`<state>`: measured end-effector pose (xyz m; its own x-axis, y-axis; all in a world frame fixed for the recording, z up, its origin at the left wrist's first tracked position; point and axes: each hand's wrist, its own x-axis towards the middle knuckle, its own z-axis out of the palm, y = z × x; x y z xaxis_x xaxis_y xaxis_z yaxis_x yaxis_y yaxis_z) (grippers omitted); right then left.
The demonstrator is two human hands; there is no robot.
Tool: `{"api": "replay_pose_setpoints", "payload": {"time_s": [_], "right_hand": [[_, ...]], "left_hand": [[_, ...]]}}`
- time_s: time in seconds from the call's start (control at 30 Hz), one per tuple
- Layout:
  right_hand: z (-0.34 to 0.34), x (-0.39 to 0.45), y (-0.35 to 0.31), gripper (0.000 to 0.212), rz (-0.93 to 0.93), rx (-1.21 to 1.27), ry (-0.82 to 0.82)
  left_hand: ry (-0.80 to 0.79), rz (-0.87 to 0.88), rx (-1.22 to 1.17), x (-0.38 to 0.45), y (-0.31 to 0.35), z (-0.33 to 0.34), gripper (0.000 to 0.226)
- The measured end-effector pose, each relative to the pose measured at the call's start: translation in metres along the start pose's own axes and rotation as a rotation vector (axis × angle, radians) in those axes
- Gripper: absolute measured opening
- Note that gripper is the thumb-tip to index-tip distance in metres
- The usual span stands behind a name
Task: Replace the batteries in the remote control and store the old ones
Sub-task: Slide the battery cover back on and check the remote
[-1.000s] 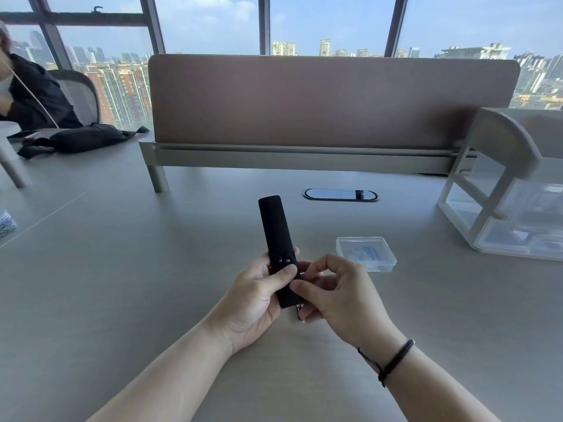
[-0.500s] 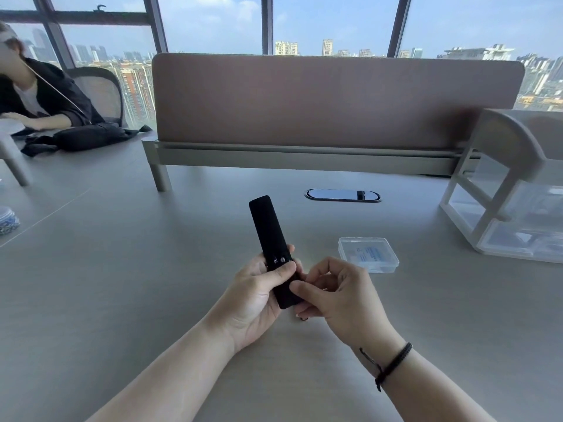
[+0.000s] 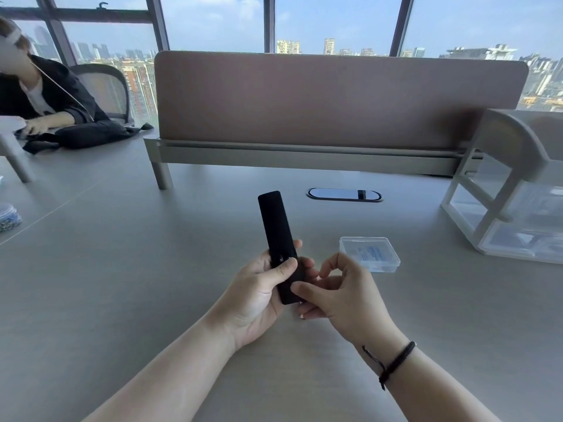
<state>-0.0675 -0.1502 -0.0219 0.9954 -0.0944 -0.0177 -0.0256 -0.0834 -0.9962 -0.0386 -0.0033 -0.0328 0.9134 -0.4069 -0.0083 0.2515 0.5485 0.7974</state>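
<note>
Left hand [image 3: 259, 287] grips remote [image 3: 278, 242]; right hand [image 3: 341, 296] pinches its base

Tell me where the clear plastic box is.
In the head view, the clear plastic box sits on the table, right of the remote, just beyond the right hand.

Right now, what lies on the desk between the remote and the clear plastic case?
Head view: only bare desk separates the remote from the clear plastic case; lower down, the right hand reaches in.

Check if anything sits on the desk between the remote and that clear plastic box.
Nothing visible does. The remote is held in the left hand, with the right hand at its lower end. The box lies closed just beyond the right hand, with bare desk between.
</note>
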Motion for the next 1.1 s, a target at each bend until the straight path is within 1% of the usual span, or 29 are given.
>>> {"api": "replay_pose_setpoints", "payload": {"time_s": [0.1, 0.2, 0.3, 0.37, 0.47, 0.6, 0.7, 0.9, 1.0, 1.1], "right_hand": [[0.001, 0.002, 0.001, 0.033, 0.001, 0.032, 0.022], [0.002, 0.001, 0.0, 0.03, 0.009, 0.058, 0.045], [0.003, -0.002, -0.002, 0.035, 0.015, 0.024, 0.039], [0.004, -0.005, -0.003, 0.039, -0.027, -0.114, 0.055], [0.006, -0.011, -0.003, 0.033, -0.167, -0.462, 0.126], [0.01, -0.014, 0.002, 0.025, -0.343, -0.676, 0.194], [0.012, -0.015, 0.002, 0.026, -0.44, -0.769, 0.25], [0.015, -0.018, -0.002, 0.03, -0.535, -0.888, 0.297], [0.013, -0.017, 0.0, 0.025, -0.536, -0.911, 0.301], [0.012, -0.018, -0.002, 0.03, -0.483, -0.906, 0.248]], "left_hand": [[-0.013, -0.015, -0.073, 0.0, 0.002, 0.0, 0.037], [0.008, -0.028, -0.079, 0.001, 0.003, 0.0, 0.033], [0.001, -0.035, -0.063, 0.001, 0.002, 0.0, 0.032], [0.015, -0.042, -0.091, 0.0, 0.002, 0.002, 0.033], [0.034, -0.047, -0.154, -0.001, 0.002, 0.004, 0.036], [0.049, -0.058, -0.173, -0.003, 0.003, 0.006, 0.039], [0.041, -0.067, -0.17, -0.004, 0.004, 0.007, 0.039], [0.012, -0.06, -0.118, -0.004, 0.001, 0.007, 0.034], [0.027, -0.042, -0.084, -0.003, -0.001, 0.007, 0.031], [0.052, -0.018, -0.038, -0.002, -0.002, 0.008, 0.029]]}}
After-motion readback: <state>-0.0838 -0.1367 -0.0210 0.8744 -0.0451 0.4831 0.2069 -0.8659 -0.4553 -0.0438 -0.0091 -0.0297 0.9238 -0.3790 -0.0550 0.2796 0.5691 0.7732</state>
